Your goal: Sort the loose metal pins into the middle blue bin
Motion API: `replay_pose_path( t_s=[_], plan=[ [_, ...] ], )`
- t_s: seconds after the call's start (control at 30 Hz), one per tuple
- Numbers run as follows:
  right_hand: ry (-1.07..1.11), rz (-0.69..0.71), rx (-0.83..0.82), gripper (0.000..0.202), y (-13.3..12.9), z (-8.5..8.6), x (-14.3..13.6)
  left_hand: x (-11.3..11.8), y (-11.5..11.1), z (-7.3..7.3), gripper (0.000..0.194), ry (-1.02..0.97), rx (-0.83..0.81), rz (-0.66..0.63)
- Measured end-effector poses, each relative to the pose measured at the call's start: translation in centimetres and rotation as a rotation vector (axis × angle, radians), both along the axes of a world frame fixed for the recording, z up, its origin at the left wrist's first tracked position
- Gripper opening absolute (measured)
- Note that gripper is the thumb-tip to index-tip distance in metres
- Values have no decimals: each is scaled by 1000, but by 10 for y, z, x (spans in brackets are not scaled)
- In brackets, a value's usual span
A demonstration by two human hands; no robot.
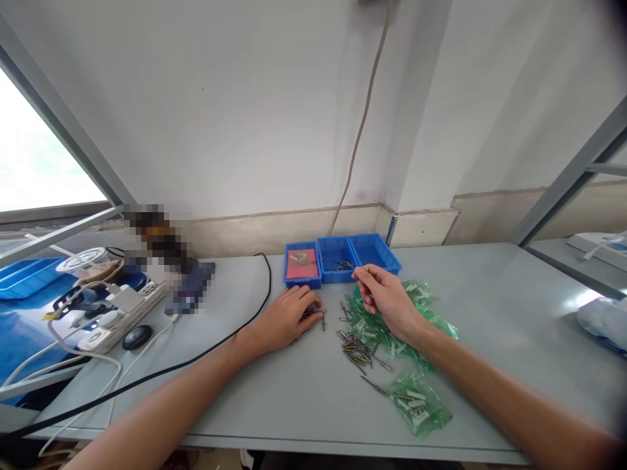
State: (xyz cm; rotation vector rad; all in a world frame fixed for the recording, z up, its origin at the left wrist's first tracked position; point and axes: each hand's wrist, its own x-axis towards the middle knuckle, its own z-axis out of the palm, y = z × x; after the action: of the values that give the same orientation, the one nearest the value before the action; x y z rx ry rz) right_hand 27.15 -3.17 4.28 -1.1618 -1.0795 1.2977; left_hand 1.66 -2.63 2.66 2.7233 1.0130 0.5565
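My left hand (289, 316) rests on the grey table, its fingers curled round several slim metal bits (313, 313) whose ends show by the thumb. My right hand (385, 297) is raised at the front edge of the blue divided bin (337, 277), thumb and forefinger pinched together; what they hold is too small to make out. More metal bits (344, 265) lie inside the bin's left compartment. Between my hands a loose pile of metal bits (360, 352) spreads over the table. Green plastic bags (392, 336) with white-tagged pieces lie under and beside my right hand.
A smaller blue tray (284, 264) with a red card (301, 264) adjoins the bin. Nearer me lies another green bag (421, 405). To the left are a black cable (215, 352), a round black object (137, 337), a power strip (122, 320) and a lidded cup (85, 261).
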Motion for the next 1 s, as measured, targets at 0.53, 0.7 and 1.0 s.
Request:
replay_pose_path(
  t_s=[0.53,0.7,1.0],
  plan=[
    [-1079,395,685,19,-17,-1,4,1,0,-1,17,5,15,10],
    [-1130,479,690,12,-16,-5,4,1,-1,0,18,1,19,11],
    [-1149,463,677,24,-18,0,4,0,0,-3,16,5,11,10]
  ],
)
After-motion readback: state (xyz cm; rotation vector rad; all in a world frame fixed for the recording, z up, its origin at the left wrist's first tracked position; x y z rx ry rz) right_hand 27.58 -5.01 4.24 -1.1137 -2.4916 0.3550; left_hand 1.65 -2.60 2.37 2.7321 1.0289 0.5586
